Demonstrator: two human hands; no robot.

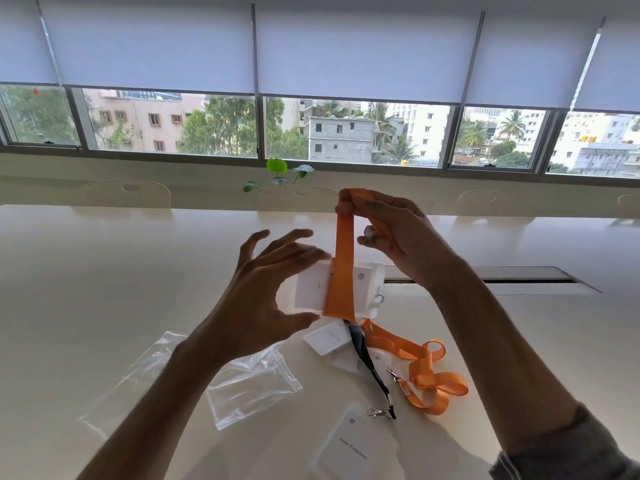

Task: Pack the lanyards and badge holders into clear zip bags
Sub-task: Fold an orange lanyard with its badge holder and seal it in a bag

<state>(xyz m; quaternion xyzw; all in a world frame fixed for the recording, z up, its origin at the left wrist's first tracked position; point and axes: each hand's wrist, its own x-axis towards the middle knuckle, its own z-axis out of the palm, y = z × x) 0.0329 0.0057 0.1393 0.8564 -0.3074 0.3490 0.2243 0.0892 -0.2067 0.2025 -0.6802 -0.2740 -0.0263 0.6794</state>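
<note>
White badge holder (353, 445) with a printed name lies nearest on the cream desk (86, 271). Just beyond it: black lanyard (367, 362) with metal clip, and a loose orange lanyard (426, 372) looped to its right. Two more badge holders (327, 337) sit partly under these straps. Clear zip bags (249, 386) lie flat to the left, under the left forearm.

Raised above the desk: left hand (263, 292) holds a badge holder (308, 289) by its left edge, thumb below and fingers on top, other fingers spread. An orange strap (341, 265) crosses the holder's front. Right hand (391, 233) pinches the top of this strap between thumb and fingers, holding it taut above the holder.

Farther back: cable slot (502, 278) in the desk, chair backs (298, 199), small green plant (277, 168), windows (346, 133) with half-lowered blinds.
</note>
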